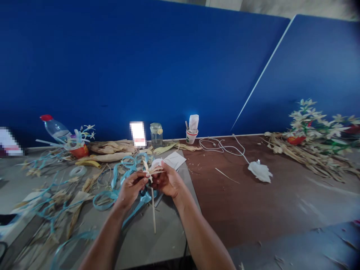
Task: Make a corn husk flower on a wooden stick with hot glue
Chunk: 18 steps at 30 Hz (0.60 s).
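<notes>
Both my hands meet over the grey table, pinching a small pale husk flower [152, 169] at the top of a thin wooden stick [153, 210] that hangs down toward me. My left hand [132, 186] closes its fingers on the flower's base from the left. From the right, my right hand [168, 181] grips the same spot, fingers curled. Light blue ribbon [123, 176] lies in loops under and around the hands.
Dried husks and ribbon scraps litter the left side. A water bottle [56, 128], glass jar [156, 134] and paper cup [191, 135] stand by the blue partition. A white cable [222, 147] and white cloth [260, 171] lie on the brown table; finished flowers [315, 129] are piled at right.
</notes>
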### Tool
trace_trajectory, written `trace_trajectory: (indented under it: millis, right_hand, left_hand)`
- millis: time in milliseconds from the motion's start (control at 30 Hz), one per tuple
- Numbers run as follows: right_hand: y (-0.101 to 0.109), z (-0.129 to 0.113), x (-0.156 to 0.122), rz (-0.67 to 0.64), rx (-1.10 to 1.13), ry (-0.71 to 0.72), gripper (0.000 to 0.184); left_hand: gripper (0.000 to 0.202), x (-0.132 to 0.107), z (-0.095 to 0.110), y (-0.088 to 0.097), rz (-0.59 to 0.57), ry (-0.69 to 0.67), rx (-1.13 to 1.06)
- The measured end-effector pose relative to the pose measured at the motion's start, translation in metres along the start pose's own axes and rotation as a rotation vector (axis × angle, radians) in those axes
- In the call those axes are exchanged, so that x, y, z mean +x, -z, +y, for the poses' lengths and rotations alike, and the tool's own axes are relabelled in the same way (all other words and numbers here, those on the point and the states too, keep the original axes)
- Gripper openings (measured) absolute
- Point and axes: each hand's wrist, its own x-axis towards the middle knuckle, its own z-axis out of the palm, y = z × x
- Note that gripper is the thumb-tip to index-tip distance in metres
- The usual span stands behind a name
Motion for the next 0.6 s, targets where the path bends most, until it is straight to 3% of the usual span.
trace_trajectory:
  millis: [167, 333, 600]
  right_hand:
    - [-0.0053, 0.0006, -0.0001, 0.018, -0.035, 0.087, 0.040]
    - [-0.0101, 0.0036, -0.0001, 0.106, -0.112, 0.190, 0.027]
    - [-0.0055, 0.0072, 0.0030, 0.068, -0.200, 0.251, 0.024]
  left_hand:
    - [0.010, 0.0029, 0.0009, 0.0048, 0.052, -0.190, 0.232]
    - [0.008, 0.0039, -0.0002, 0.0070, 0.049, -0.348, 0.411]
    - [0.008, 0.0023, -0.0017, 0.0077, 0.091, -0.321, 0.419]
